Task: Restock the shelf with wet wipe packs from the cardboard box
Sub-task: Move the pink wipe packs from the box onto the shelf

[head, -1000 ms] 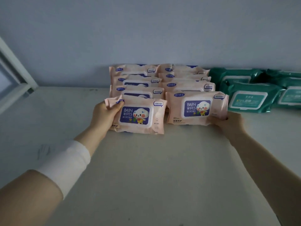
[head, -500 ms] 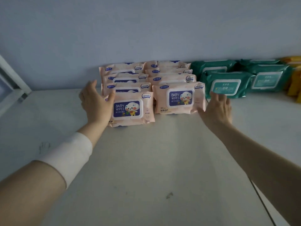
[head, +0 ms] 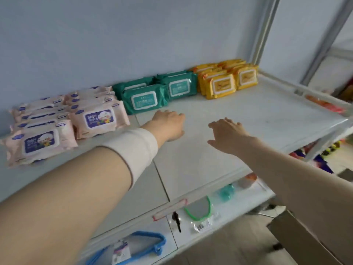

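Withdrawn from puffy pink packs (head: 99, 119): left hand (head: 169, 126), right hand (head: 228, 135), both empty.

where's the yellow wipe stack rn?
In the head view, the yellow packs sit at the far right end of the row at the back of the shelf, directly right of the green packs and beyond the right hand.

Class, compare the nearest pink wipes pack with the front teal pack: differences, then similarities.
The nearest pink pack has a dark blue BABY WIPES label; the front teal pack a teal, white-bordered one. The pink lies left and nearer; the teal right, farther back. Both rest on the shelf, label up.
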Available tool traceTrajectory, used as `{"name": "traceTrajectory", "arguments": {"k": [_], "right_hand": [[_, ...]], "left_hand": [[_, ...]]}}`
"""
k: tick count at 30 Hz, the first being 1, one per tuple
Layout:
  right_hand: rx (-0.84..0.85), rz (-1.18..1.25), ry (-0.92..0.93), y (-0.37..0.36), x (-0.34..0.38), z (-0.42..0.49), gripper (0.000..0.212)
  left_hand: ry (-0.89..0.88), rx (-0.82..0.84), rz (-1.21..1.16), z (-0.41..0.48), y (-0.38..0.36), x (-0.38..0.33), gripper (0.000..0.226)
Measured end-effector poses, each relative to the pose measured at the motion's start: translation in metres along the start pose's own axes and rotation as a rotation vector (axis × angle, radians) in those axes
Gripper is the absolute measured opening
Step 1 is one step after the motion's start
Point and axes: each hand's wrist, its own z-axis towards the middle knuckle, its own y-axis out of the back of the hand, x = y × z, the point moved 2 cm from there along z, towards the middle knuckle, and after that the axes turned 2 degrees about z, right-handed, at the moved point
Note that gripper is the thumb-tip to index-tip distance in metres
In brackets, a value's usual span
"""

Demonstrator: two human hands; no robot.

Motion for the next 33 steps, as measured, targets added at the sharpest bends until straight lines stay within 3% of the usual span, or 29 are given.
{"name": "traceTrajectory", "arguments": {"k": [8,16,24,33], "right_hand": [[0.102,0.008,-0.427,-0.03,-0.259,-0.161,0.05],[0.28,0.076,-0.792,-0.113,-0.437,-0.282,0.046],[0.443,0.164,-0.965,-0.213,-0.532,-0.315,0.04],[0.6,0.348,-0.953,-0.321,-0.575,-0.321,0.04]], "left_hand": [[-0.34,0.038,0.072,0.031,0.07,-0.277,0.047],[-0.695,0.044,0.134,0.061,0.067,-0.516,0.037],[-0.949,0.192,0.209,0.115,0.006,-0.665,0.036],[-0.996,0.407,0.26,0.154,-0.078,-0.771,0.041]]}}
